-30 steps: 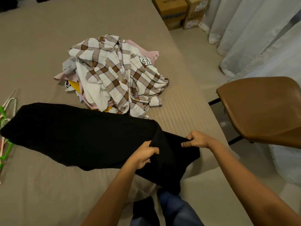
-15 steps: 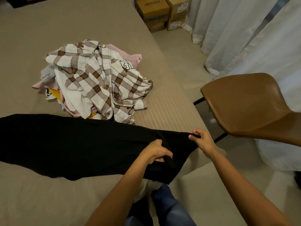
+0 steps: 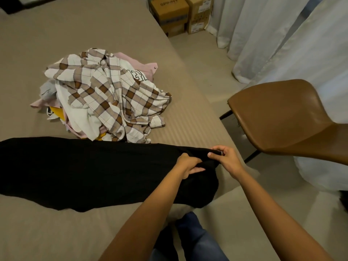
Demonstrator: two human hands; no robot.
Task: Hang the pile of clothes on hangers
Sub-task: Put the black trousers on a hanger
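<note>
- The black garment [image 3: 84, 172] lies spread across the lower left of the frame on the bed [image 3: 75, 31], its right end gathered near the bed's edge.
- The left hand [image 3: 189, 164] is closed over a bunched fold of that right end, fingers curled under the fabric.
- The right hand [image 3: 226, 159] pinches the garment's upper edge between thumb and fingertips, just beside the left hand.
- Step in hand, as judged: locating an opening or hem at this end so a hanger can be fed in. No hanger is in view.
- To do it well: keep the pinched edge taut between both hands, separate the layers before inserting anything, and leave the rest of the fabric flat on the bed so that it does not twist.
- The fabric reads as matte, soft and limp; it folds without holding a crease.
- The pile of clothes [image 3: 105, 95] sits in the centre left, near the garment's far edge: a brown-and-white checked shirt [image 3: 116, 102] on top, pink, white and yellow pieces below, all crumpled.
- The bed cover is tan, smooth, with faint ribbing toward its right edge.
- A brown chair [image 3: 282, 117] with a moulded, leather-like seat stands at right.
- Pleated pale curtains [image 3: 282, 34] hang at upper right; two cardboard boxes [image 3: 180, 14] stand at top centre.
</note>
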